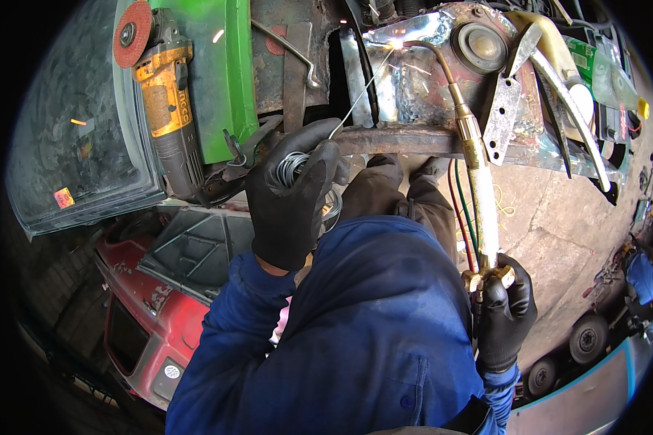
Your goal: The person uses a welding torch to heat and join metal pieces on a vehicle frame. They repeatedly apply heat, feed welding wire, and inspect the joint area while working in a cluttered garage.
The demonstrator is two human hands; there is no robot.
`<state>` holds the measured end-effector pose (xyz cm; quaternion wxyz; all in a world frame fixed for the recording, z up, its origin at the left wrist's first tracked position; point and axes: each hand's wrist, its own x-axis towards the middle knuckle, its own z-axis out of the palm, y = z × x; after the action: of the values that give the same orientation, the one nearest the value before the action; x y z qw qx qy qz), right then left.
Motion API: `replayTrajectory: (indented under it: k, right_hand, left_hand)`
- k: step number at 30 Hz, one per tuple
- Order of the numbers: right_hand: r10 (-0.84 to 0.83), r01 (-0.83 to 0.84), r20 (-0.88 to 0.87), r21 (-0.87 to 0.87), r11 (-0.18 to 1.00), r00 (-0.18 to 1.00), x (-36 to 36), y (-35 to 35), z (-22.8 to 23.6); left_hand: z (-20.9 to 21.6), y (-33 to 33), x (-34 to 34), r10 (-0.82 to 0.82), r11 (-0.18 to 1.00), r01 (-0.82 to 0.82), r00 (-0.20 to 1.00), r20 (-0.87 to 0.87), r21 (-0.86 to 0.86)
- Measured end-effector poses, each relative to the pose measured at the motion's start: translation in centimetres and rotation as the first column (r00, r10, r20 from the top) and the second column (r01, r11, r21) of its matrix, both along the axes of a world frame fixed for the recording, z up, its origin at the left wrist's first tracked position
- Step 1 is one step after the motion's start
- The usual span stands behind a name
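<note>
My left hand [286, 210], in a black glove, is closed around a coil of thin grey wire [290, 169]. The wire's free end runs up to a bright glowing spot on the bare metal panel [413, 90]. My right hand [508, 315], also gloved in black, grips the valve end of a brass gas welding torch [481, 196]. From there the torch points away from me, and its bent tip sits just right of the glowing spot, with sparks around it. A red and a green hose [469, 210] hang beside the torch handle.
A yellow and black angle grinder [168, 109] lies left, beside a green body panel [228, 80]. A metal rod with a hooked end [290, 54] rests near the panel. Right of the torch are a perforated metal plate [502, 119], long-handled snips [573, 116] and a plastic bottle [609, 80].
</note>
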<state>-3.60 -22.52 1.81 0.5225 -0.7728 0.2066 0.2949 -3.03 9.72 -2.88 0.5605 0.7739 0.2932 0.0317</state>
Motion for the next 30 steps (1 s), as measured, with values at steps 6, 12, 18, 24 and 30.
replayTrajectory:
  k: [6,12,18,24,30]
  right_hand:
    - [0.016,-0.016,-0.009,-0.002,1.000,1.000,0.23,0.00,0.10]
    - [0.002,-0.002,-0.027,-0.006,1.000,1.000,0.12,-0.05,0.14]
    - [0.032,-0.032,-0.007,-0.006,0.999,0.999,0.20,-0.17,0.07]
    - [0.013,-0.013,0.002,-0.009,1.000,1.000,0.05,-0.01,-0.01]
    - [0.014,-0.014,0.007,-0.019,1.000,1.000,0.00,0.06,-0.06]
  left_hand:
    - [0.32,0.27,0.12,-0.024,1.000,0.024,0.999,-0.045,-0.003]
    - [0.51,0.00,0.27,0.016,0.999,-0.018,0.998,-0.061,-0.033]
    - [0.28,0.11,0.11,0.004,0.999,-0.006,0.999,-0.037,-0.049]
    - [0.10,-0.16,0.13,0.018,0.998,-0.018,1.000,-0.002,-0.066]
    - [0.35,0.08,0.26,-0.016,1.000,0.016,0.999,-0.050,-0.006]
